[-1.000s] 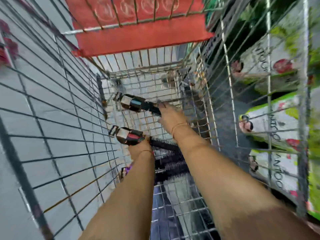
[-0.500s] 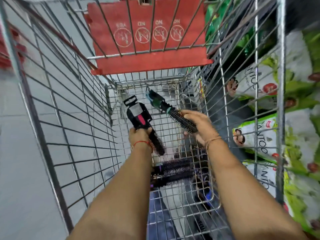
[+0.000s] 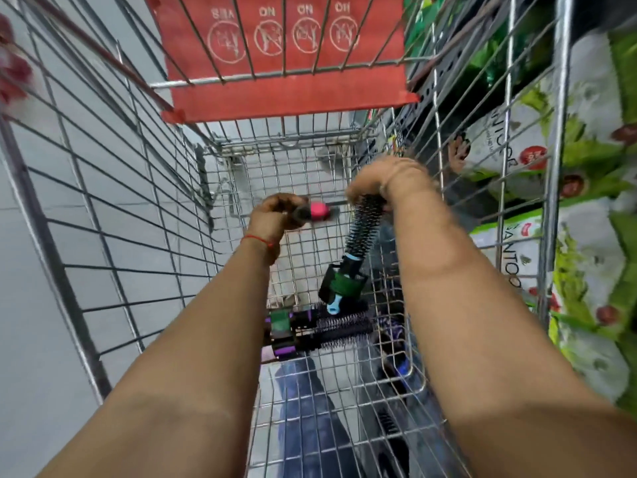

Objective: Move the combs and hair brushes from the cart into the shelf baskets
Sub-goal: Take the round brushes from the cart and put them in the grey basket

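Observation:
Both my arms reach down into the wire cart (image 3: pixel 138 188). My left hand (image 3: pixel 275 215) is closed around a round brush with a pink handle (image 3: pixel 319 211) that points right and is blurred. My right hand (image 3: pixel 396 181) grips the bristle end of a round brush with a blue handle (image 3: pixel 362 236), which hangs down with its green-and-black tag lowest. Two round brushes with purple handles (image 3: pixel 324 329) lie on the cart floor below my hands. No shelf basket is in view.
The cart's red child-seat flap (image 3: pixel 286 63) stands at the far end. Green and white product bags (image 3: pixel 586 236) fill the shelf beyond the cart's right wall. More dark brushes (image 3: pixel 393 370) lie at the cart's near right. Grey floor tiles (image 3: pixel 51 305) show on the left.
Both hands have lifted their brushes higher. The right brush has swung so its handle hangs down; the left brush has turned sideways to the right. The camera has moved closer.

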The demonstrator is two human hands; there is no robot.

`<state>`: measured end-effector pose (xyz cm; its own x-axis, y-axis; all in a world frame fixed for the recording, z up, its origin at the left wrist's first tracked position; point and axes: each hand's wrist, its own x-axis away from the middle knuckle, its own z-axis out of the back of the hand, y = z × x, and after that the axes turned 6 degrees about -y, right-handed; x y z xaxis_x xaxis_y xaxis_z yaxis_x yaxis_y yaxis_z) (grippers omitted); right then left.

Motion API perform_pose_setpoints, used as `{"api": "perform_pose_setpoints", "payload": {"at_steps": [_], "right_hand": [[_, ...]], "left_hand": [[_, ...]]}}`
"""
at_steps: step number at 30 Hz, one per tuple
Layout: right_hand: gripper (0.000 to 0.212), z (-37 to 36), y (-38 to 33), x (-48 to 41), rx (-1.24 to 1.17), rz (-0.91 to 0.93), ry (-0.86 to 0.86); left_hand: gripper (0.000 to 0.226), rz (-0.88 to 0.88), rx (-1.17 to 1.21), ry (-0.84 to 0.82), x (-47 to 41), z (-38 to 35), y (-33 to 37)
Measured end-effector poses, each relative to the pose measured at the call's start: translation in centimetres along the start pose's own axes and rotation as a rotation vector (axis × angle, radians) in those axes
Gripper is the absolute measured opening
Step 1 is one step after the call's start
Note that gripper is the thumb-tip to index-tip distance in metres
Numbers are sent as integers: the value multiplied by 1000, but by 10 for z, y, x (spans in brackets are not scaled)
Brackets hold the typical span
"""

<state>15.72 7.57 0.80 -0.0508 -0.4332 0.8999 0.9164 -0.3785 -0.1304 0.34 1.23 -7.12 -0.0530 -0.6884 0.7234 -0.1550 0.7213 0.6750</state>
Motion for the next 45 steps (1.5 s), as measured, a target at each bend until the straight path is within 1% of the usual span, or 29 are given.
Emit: {"api": "perform_pose_setpoints", "payload": {"at_steps": [2, 3, 5, 6, 7, 9, 11, 12, 13, 14, 15, 16, 17, 18, 19, 20, 21, 23, 24, 26, 28, 30, 32, 35, 38, 41, 42, 44, 45], "right_hand": [[36, -17, 2, -34, 76, -9, 82], [44, -24, 3, -47, 52, -30, 135], [54, -34, 9, -68, -100, -51, 165], [56, -38, 13, -75, -235, -31, 160], [57, -43, 18, -79, -376, -1, 161], [59, -59, 30, -75, -542, 64, 212], [61, -82, 45, -65, -561, 76, 271], [63, -94, 52, -62, -565, 47, 260], [61, -107, 57, -60, -573, 17, 213], [53, -118, 60, -57, -570, -24, 130], [45, -126, 60, -54, -556, -58, 74], [48, -133, 59, -52, -575, -76, 53], [48, -140, 57, -51, -641, -75, 20], [40, -147, 55, -50, -759, -63, -26], [40, -154, 53, -50, -873, -48, -62], [48, -159, 52, -48, -964, -33, -83], [50, -164, 52, -48, -1042, -7, -75], [36, -170, 54, -44, -1160, 64, -8], [33, -170, 55, -39, -1186, 98, 40], [36, -169, 55, -28, -1243, 149, 160], [43, -169, 53, -15, -1310, 177, 258], [51, -167, 50, -2, -1376, 188, 337], [53, -165, 48, 12, -1407, 204, 393], [54, -164, 40, 40, -1417, 240, 503], [56, -164, 33, 83, -1491, 236, 677], [65, -167, 18, 137, -1529, 198, 845], [63, -168, 14, 160, -1529, 188, 898], [54, -171, 9, 208, -1522, 229, 1041], [50, -172, 9, 233, -1519, 246, 1119]], "left_hand": [[52, -6, -136, -32, -2, 5, -10], [55, -3, -205, -42, -4, 8, -17], [58, 30, -333, -42, -3, 17, -32], [59, 48, -376, -14, -2, 22, -39], [60, 50, -386, 49, -1, 26, -44], [53, 65, -271, 209, 1, 28, -47], [44, 76, -121, 432, -4, 29, -44], [38, 100, -72, 520, -5, 30, -42], [29, 147, -31, 555, -5, 29, -43], [16, 230, 5, 505, -1, 25, -44], [13, 335, 41, 394, 4, 19, -47], [27, 449, 59, 249, 7, 14, -53], [36, 534, 59, 115, 10, 9, -60], [31, 576, 45, 28, 13, 7, -64], [18, 588, 13, -7, 15, 6, -67], [9, 580, -7, -10, 17, 7, -67], [11, 568, -19, -8, 16, 10, -69], [31, 520, 2, -38, 15, 14, -70], [31, 480, 28, -65, 16, 16, -70], [23, 422, 41, -129, 19, 14, -65], [31, 357, 2, -189, 22, 10, -57], [31, 299, -46, -250, 27, 5, -44], [35, 260, -85, -301, 30, 1, -29], [42, 179, -193, -468, 43, -7, -3], [35, 94, -340, -667, 75, -13, 24], [50, -3, -458, -864, 118, -12, 56], [45, -32, -486, -922, 137, -13, 66], [29, -79, -557, -1024, 175, -21, 87], [31, -96, -585, -1084, 197, -28, 96]]}}
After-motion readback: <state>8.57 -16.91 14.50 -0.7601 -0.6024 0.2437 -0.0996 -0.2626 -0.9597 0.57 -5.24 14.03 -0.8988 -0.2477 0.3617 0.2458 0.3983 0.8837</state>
